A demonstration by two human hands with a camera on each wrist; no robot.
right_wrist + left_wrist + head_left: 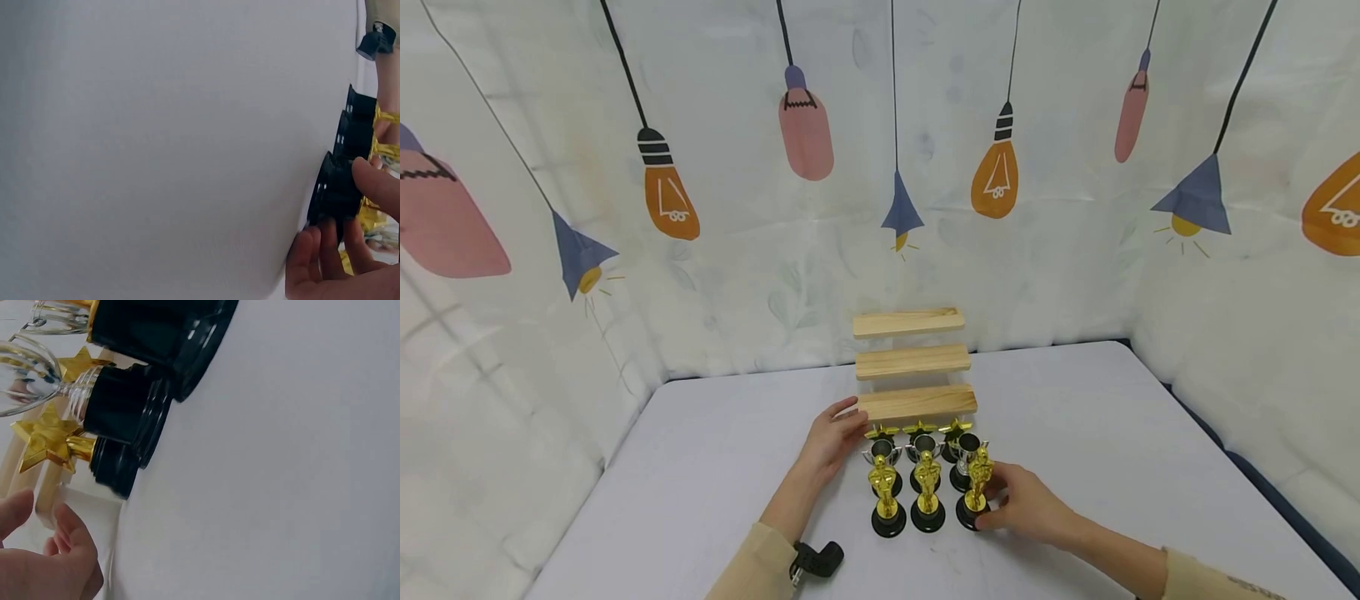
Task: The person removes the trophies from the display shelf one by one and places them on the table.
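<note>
Gold figure trophies on round black bases stand in a front row on the table. My right hand [1030, 507] grips the rightmost figure trophy [978, 479] by its black base [342, 181], thumb on one side and fingers on the other. Behind this row are silver cup trophies [925, 447], then gold star trophies [918, 428], partly hidden. To their left, my left hand [829, 442] has its fingers loosely extended beside the left end of the lowest wooden shelf board [917, 403]. Whether it touches the board is unclear; nothing shows between thumb and fingers in the left wrist view.
A stepped rack with two more wooden boards [913, 362] rises behind the trophies. White table surface [745, 442] spreads on both sides. A curtain printed with lamps [737, 275] hangs around the back and sides. A black strap device [820, 559] sits on the left wrist.
</note>
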